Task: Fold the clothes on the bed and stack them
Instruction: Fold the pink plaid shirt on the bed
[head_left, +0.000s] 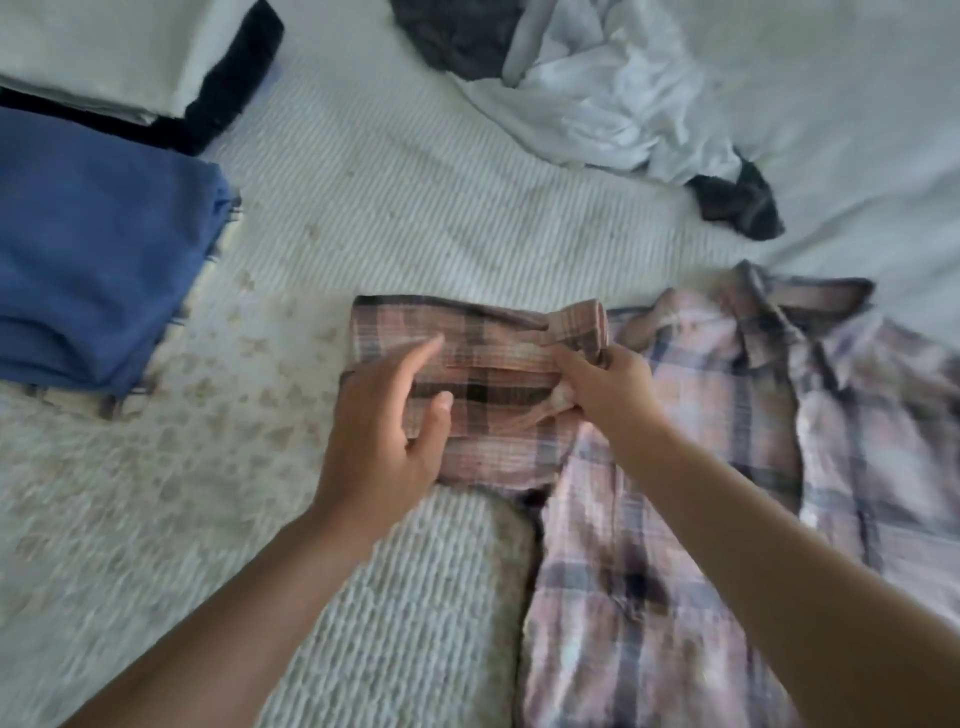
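On the ribbed white bedspread (415, 208), the right hand (608, 379) pinches the pink plaid cotton shirt (649, 519) at its folded sleeve while the left hand (384, 431) hovers slack-fingered, so the unpinned fold may spring open.

Bare bedspread (415, 208) runs as a wide diagonal lane from the near left up to the far middle, open for a hand to pass. On the left the blue stack (93, 249) blocks the edge, with a white and black stack (130, 57) just behind it; a narrow gap of spread lies between them. Far right, the white heap (613, 104) and a dark garment (737, 205) close off that side. The plaid shirt (701, 467) covers the near right, its folded sleeve (467, 364) reaching left into the lane. Both forearms cross the near ground, with bare spread between them.
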